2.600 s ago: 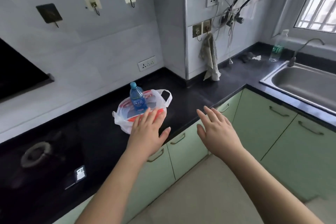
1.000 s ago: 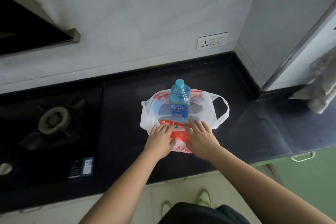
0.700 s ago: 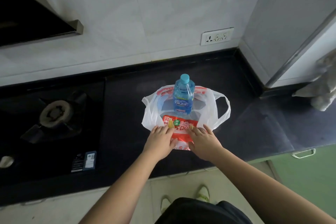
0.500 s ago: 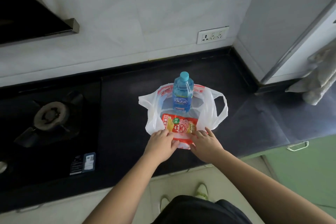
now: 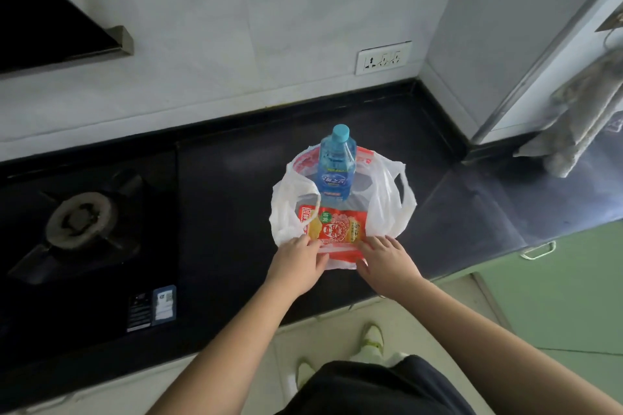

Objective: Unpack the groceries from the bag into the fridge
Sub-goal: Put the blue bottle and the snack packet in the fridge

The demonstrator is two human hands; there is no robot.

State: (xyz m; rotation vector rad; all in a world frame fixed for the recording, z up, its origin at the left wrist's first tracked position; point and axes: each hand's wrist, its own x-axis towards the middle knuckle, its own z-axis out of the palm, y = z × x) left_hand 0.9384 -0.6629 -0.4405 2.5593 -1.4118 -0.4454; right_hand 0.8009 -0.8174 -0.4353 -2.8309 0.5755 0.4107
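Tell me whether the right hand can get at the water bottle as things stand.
Probably yes. The right hand rests at the bag's near edge, and the bottle stands upright in the open mouth with nothing over it.

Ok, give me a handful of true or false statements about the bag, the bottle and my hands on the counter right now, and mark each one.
1. The blue bottle stands upright inside the white plastic bag. True.
2. The bottle's cap is off. False: a light blue cap is on it.
3. Both hands are at the near edge of the bag, left hand and right hand. True.
4. A red and yellow packet lies in the bag in front of the bottle. True.
5. The bag sits on the gas burner. False: it sits on the black counter, to the right of the burner.
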